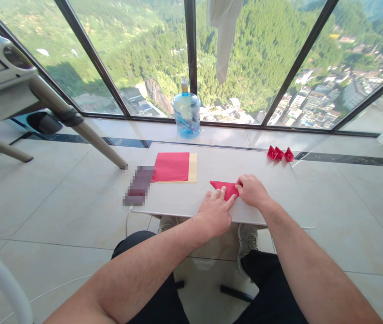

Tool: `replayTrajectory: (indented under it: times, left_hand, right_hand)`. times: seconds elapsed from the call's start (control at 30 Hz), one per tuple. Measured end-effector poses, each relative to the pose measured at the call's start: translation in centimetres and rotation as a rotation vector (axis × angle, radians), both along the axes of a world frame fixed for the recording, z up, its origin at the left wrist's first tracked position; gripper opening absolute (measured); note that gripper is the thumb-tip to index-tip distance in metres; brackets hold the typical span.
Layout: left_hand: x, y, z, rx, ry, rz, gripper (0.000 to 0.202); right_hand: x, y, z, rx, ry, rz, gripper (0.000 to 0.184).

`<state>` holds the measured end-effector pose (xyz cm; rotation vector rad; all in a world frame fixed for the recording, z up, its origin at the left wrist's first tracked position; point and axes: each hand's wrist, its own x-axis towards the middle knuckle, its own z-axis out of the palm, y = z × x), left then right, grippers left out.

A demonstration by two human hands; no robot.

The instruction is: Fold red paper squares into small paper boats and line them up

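Note:
A folded red paper [223, 186] lies on the small white table [262, 173] in front of me. My left hand [214, 212] rests on its near edge with fingers stretched flat, pressing it down. My right hand [252, 190] sits at the paper's right end, fingers curled and pinching the fold. A stack of flat sheets, red on top of pale yellow [174, 167], lies at the table's left. Three small folded red paper boats [280, 154] stand in a row at the far right corner.
A blurred dark object [139, 185] lies at the table's left edge. A blue water jug [186, 112] stands on the floor by the big window. A beige machine with slanted legs [76, 123] stands at the left. My knees and shoes are under the table.

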<state>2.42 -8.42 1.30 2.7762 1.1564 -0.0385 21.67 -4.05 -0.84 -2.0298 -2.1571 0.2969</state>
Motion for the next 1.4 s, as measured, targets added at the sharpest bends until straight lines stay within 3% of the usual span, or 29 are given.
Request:
replayTrajectory:
  times: [0.33, 0.5, 0.7, 0.93, 1.4]
  left_hand:
    - [0.0, 0.2, 0.0, -0.011, 0.01, -0.015, 0.065]
    - [0.2, 0.4, 0.3, -0.025, 0.023, -0.013, 0.067]
    - [0.2, 0.4, 0.6, -0.03, 0.005, -0.02, 0.055]
    - [0.2, 0.3, 0.5, -0.033, -0.009, -0.014, 0.056]
    - [0.1, -0.3, -1.2, -0.045, -0.085, 0.064, 0.07]
  right_hand:
    - [0.0, -0.1, 0.0, 0.009, -0.012, 0.001, 0.013]
    - [-1.3, -0.9, 0.8, 0.131, -0.016, 0.043, 0.013]
    - [-2.4, -1.4, 0.5, 0.036, 0.251, 0.142, 0.031]
    - [-2.3, -0.9, 0.4, -0.03, 0.217, 0.15, 0.032]
    - [-2.2, -0.6, -0.1, -0.025, 0.228, 0.214, 0.029]
